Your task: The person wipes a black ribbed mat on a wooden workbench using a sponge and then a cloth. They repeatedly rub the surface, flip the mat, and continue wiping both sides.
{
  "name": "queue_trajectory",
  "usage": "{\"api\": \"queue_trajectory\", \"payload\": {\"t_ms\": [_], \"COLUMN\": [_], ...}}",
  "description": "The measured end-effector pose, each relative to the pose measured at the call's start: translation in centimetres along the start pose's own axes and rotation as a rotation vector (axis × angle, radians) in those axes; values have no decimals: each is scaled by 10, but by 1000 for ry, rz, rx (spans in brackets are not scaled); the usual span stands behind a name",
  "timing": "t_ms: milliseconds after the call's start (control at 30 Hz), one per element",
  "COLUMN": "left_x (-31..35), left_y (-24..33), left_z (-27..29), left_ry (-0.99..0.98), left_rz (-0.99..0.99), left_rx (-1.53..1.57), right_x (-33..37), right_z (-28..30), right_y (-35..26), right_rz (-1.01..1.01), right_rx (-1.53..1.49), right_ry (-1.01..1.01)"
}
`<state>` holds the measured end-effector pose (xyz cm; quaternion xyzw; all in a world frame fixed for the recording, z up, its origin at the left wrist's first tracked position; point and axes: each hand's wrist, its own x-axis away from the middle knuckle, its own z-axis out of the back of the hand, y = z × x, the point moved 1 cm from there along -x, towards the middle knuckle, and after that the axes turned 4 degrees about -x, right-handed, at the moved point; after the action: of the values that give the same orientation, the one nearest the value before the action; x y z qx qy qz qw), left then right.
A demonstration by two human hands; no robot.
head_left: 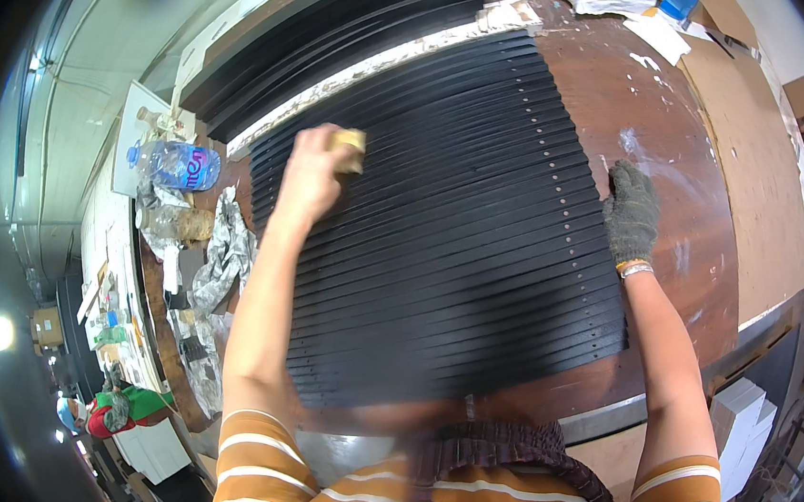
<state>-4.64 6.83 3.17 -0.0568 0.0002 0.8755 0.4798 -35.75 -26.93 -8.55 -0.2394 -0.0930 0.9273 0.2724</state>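
My bare left hand [313, 172] grips a small yellow sponge block [348, 149] over the upper left of a row of narrow black slats [442, 226]. The slats lie side by side and almost touching, with small pale dots in a line near their right ends. In a dark grey knit glove, my right hand [632, 214] lies along the right edge of the slats, its fingers stretched forward against the slat ends and the brown table [690, 238]. Whether the sponge block presses on the slats is hard to tell.
More black strips [344, 40] are stacked beyond a paint-spattered pale bar [381, 58]. At the left stand a clear plastic bottle [175, 164] and crumpled stained sheets [226, 245]. A tan board [743, 176] lies right. Another person [120, 408] is far off at lower left.
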Motion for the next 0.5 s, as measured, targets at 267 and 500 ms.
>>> {"api": "queue_trajectory", "payload": {"t_ms": [267, 500], "left_x": [-52, -71], "left_y": [63, 99], "left_z": [3, 18], "left_ry": [-10, 72], "left_rz": [-427, -407], "left_rx": [261, 203], "right_x": [1, 1], "right_z": [-1, 5], "right_y": [7, 5], "right_rz": [22, -39], "right_rx": [-28, -20], "right_ry": [35, -20]}}
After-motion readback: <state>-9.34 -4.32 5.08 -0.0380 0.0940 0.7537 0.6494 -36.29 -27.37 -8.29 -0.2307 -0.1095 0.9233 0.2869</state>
